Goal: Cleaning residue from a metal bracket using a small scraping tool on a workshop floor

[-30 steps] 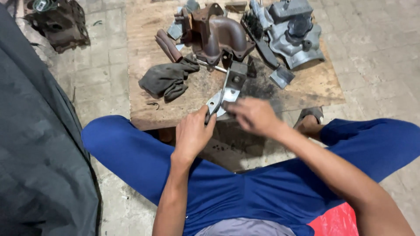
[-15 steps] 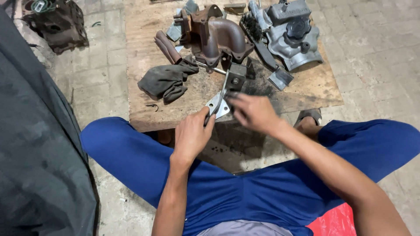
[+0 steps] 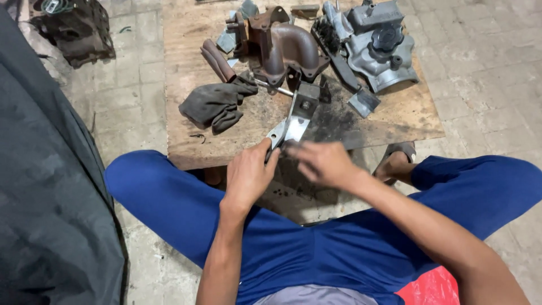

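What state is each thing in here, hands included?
Left hand: gripping the near end of the metal bracket.
Right hand: blurred, at the bracket's near end; grip unclear.
Metal bracket: tilted, far end on the wooden board.
Grey rag: crumpled.
Rusty pipe elbow: resting on the board.

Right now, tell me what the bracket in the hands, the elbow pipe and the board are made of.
Bracket: bare metal, probably steel; bright grey sheen.
Elbow pipe: likely cast iron; dull rusty brown, rough skin.
Board: wood, unfinished; visible grain, dark oily stains.
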